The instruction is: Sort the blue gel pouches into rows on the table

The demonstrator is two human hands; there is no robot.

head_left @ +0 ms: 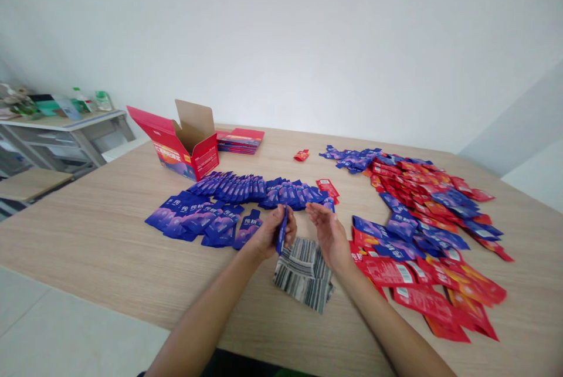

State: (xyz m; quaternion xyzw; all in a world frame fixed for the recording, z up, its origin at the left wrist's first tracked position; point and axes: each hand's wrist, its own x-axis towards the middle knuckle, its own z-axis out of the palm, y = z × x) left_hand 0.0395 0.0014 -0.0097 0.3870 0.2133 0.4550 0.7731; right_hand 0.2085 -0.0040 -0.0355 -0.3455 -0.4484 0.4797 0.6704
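My left hand [269,235] grips a small stack of blue sachets [282,230], held on edge above the wooden table [97,242]. My right hand [328,235] hovers just right of it, palm turned toward the left, fingers apart and holding nothing. Under both hands lies a striped grey cloth [304,274]. Rows of blue sachets [246,189] are laid out overlapping in front of my left hand. A loose heap of red and blue sachets [422,224] spreads to the right of my right hand.
An open red carton [187,142] stands at the back left, with a stack of flat red cartons [240,139] beside it. A single red sachet [301,155] lies further back. A grey shelf with bottles [65,125] stands against the wall at far left.
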